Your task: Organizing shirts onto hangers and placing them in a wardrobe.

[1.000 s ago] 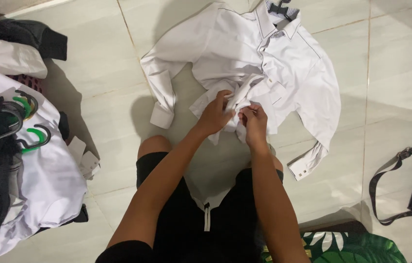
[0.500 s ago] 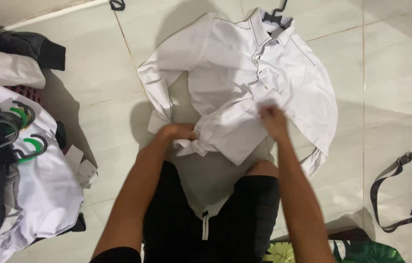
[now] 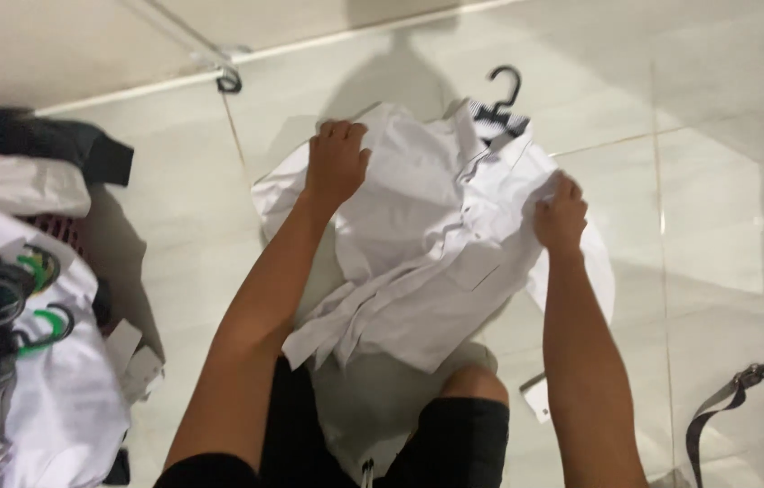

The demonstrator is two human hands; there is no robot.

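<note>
A white long-sleeved shirt [image 3: 427,244] on a black hanger [image 3: 501,98] lies on the pale tiled floor in front of my knees. My left hand [image 3: 337,163] grips the shirt at its left shoulder. At the right shoulder, my right hand [image 3: 561,215] holds the cloth bunched in its fingers. The lower hem sags toward my legs, and one cuff [image 3: 537,396] shows beside my right knee.
A heap of clothes [image 3: 29,298] with green and black hangers lies at the left, dark garments on top. A black bag with a strap [image 3: 761,416] sits at the lower right. A second black hook [image 3: 229,81] rests near the wall edge.
Both hands left the shirt's lower front and moved up to its shoulders. The shirt is now gathered and lifted at the top, and the view has tilted toward the wall.
</note>
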